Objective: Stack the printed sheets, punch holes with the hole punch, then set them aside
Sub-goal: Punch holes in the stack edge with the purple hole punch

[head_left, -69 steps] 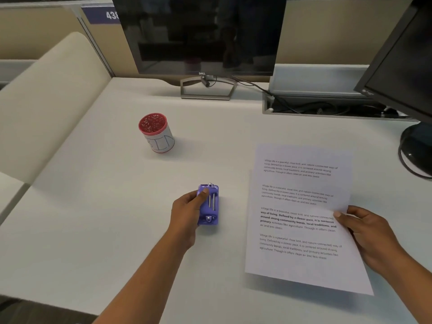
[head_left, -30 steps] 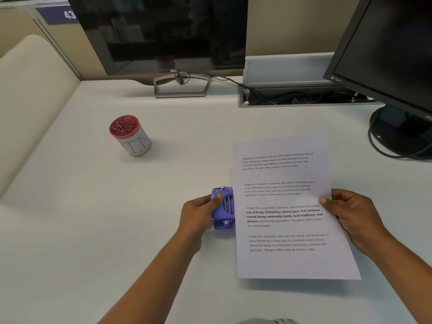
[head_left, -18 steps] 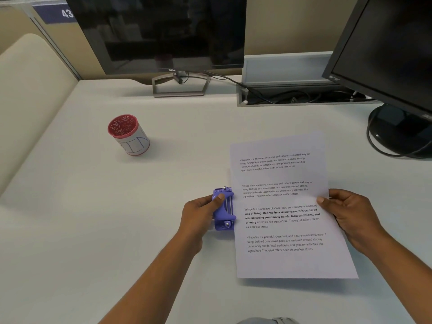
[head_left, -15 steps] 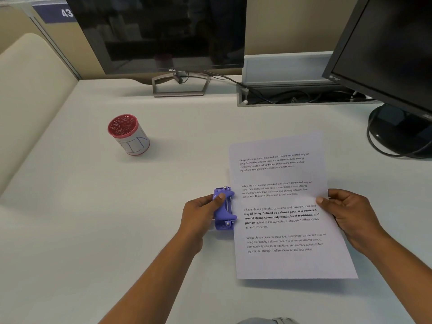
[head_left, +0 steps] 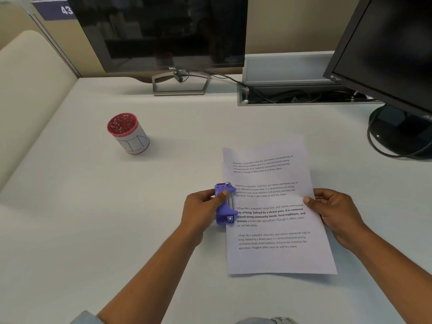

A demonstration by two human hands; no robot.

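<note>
White desk: two dark monitors, red-rimmed cup, cable tray.

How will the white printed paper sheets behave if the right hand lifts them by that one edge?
Probably floppy: the white printed paper sheets look thin, and the right hand pinches them at the right edge, so the far side would likely droop. They seem light and may slide easily on the smooth white desk.
</note>
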